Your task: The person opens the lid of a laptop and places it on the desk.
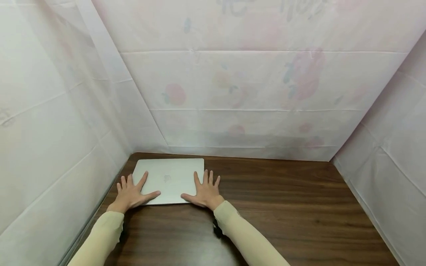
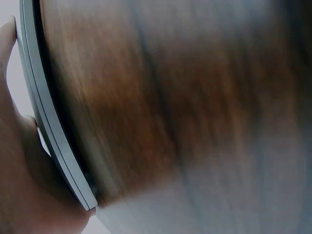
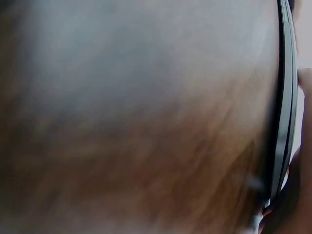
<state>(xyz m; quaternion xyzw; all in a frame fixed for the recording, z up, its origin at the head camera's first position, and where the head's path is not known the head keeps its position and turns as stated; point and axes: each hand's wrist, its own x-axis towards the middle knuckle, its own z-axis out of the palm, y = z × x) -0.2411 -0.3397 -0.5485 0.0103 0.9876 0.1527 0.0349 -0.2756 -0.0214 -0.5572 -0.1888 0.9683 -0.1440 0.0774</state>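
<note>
A closed silver laptop lies flat at the far left of the wooden table, a faint logo on its lid. My left hand rests on its near left corner, fingers spread and straight, thumb and index finger reaching over the lid. On the near right corner lies my right hand, also with straight, spread fingers. The left wrist view shows the laptop's thin edge beside the left hand. In the right wrist view the opposite edge runs along the right hand.
The dark wood-grain table extends to the right and toward me. Pale fabric with a faint fruit print hangs behind it. White sheets stand along the left side and right side.
</note>
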